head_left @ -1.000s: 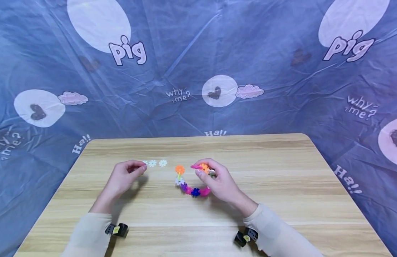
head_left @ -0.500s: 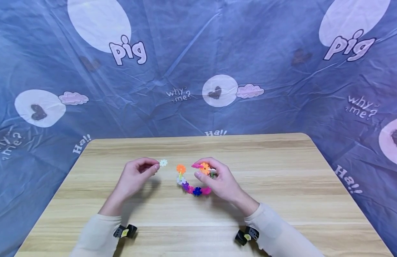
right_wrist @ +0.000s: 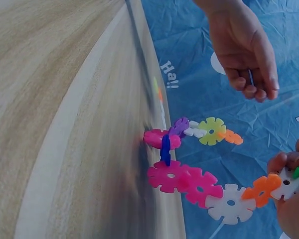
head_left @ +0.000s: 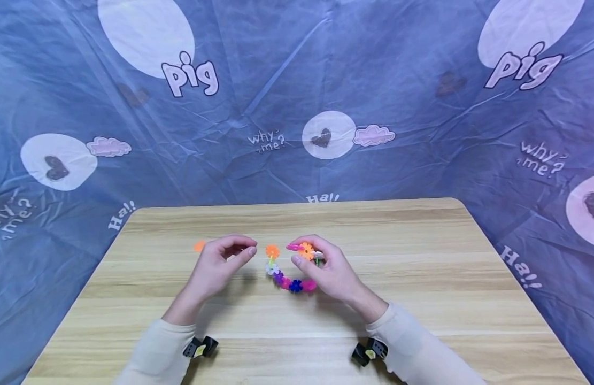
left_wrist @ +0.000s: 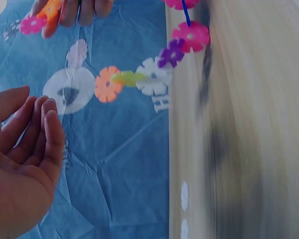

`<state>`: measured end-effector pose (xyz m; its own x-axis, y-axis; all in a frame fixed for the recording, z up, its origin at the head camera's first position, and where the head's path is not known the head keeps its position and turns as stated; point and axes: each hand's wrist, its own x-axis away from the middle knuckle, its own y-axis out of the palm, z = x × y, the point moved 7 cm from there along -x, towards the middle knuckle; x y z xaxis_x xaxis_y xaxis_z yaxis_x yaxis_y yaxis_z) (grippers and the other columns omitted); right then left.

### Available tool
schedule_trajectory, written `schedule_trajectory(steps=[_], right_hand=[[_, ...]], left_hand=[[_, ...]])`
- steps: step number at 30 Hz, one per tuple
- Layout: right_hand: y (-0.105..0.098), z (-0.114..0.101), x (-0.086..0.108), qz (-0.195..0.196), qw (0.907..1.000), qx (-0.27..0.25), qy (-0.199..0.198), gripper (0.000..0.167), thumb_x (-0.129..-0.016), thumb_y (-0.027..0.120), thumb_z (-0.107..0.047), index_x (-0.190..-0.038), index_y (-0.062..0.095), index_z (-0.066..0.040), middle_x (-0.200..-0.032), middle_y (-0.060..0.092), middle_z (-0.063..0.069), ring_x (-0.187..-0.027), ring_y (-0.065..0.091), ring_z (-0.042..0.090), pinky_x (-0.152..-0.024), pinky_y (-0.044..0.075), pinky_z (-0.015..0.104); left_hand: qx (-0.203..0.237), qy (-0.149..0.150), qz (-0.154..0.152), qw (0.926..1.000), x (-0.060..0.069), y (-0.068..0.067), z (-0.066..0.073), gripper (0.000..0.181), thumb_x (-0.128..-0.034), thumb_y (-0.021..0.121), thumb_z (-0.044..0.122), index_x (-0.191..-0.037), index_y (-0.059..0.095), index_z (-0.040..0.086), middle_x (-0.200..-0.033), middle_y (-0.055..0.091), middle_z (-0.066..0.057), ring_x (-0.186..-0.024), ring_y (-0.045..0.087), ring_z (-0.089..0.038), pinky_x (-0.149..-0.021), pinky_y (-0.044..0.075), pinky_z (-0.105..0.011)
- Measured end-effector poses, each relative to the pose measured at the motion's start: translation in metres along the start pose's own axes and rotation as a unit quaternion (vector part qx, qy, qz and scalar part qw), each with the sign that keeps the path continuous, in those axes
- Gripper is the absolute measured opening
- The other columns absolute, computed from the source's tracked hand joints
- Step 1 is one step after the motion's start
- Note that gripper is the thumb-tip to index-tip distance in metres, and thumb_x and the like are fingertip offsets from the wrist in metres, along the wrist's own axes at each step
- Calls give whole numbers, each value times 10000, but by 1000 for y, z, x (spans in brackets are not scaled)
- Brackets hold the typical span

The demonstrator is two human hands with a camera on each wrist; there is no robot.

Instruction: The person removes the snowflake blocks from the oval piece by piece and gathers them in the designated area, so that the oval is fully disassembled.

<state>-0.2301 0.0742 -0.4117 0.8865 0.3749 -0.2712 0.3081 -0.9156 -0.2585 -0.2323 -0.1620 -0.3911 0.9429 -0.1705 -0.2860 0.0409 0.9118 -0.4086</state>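
- Right hand [head_left: 328, 270]: fingers curled, thumb side pinching one end of the flower-disc chain [head_left: 295, 286]. Near that end I see a pink disc [head_left: 293, 247] and an orange disc by the fingertips; the wrist view adds white and green ones tucked at the fingers. Exact disc pinched: can't tell.
- Left hand [head_left: 217, 267]: fingers loosely bent, thumb clear of them, nothing seen in its hold. Tips are just beside the chain's other end, gap visible, not touching.
- Chain: bowed into a U between the hands, low part toward the person. Free end is an orange end disc [head_left: 272, 251], then a yellow-green disc [left_wrist: 129, 78], a white disc [left_wrist: 153, 77], a purple disc [left_wrist: 171, 53], pink, a blue disc [right_wrist: 165, 150], more pink.
- Can't tell if the low part of the U touches the wood table [head_left: 398, 251].
- Loose orange piece [head_left: 200, 246] on the table, left of the left hand, partly hidden by it. Blurred white pieces [left_wrist: 184, 195] lie on the table too.
- Pale sleeves [head_left: 154, 347], black wrist device on each.
- Blue printed cloth [head_left: 258, 176] behind the table.
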Motion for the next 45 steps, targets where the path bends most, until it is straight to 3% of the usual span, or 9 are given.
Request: schedule_trajectory(steps=[5, 17, 24, 31, 38, 45], right_hand=[[0, -2, 0, -34, 10000, 32, -3, 277, -1045, 706, -185, -1316, 701, -132, -1198, 745, 58, -965, 683, 147, -861, 592, 280], [3, -2, -1, -78, 9998, 193, 34, 334, -1046, 716, -218, -1365, 694, -123, -1272, 766, 104, -1087, 710, 145, -980, 580, 290], [3, 1, -2, -82, 9999, 108, 75, 378, -1036, 727, -191, -1399, 681, -97, -1217, 772, 137, -967, 696, 116, -890, 590, 254], [5, 0, -3, -197, 9995, 190, 134, 412, -1037, 730, -227, -1420, 669, -89, -1267, 763, 130, -1047, 716, 160, -957, 588, 278], [7, 0, -5, -257, 9988, 370, 175, 431, -1024, 749, -247, -1430, 669, -127, -1376, 736, 54, -1235, 696, 215, -1088, 544, 402], [8, 9, -3, -344, 9987, 208, 300, 486, -1030, 738, -226, -1481, 610, -94, -1416, 693, 127, -1222, 690, 249, -1036, 576, 389]], left_hand=[[65, 391, -8, 9992, -2, 9, 12, 128, -975, 775, 28, -1099, 797, 8, -1055, 802, -152, -911, 706, -24, -819, 595, -233], [281, 680, -350, 9967, -4, 26, 30, 131, -983, 771, 39, -1110, 804, 38, -1108, 800, -106, -976, 716, -82, -878, 607, -247], [369, 1006, -336, 9937, -5, 33, 38, 145, -957, 787, 1, -1098, 805, 30, -1102, 796, -123, -946, 710, -73, -843, 607, -236], [255, 1189, -360, 9919, -5, 38, 40, 127, -967, 783, 16, -1080, 819, 62, -1075, 792, -89, -907, 688, -78, -777, 585, -244], [81, 1292, -365, 9909, -5, 39, 39, 102, -981, 775, 29, -1052, 826, 81, -1037, 790, -63, -859, 664, -89, -722, 559, -249], [60, 1237, -139, 9922, -3, 35, 32, 91, -985, 765, 15, -1047, 808, 66, -1052, 794, -84, -920, 690, -84, -765, 598, -243]])
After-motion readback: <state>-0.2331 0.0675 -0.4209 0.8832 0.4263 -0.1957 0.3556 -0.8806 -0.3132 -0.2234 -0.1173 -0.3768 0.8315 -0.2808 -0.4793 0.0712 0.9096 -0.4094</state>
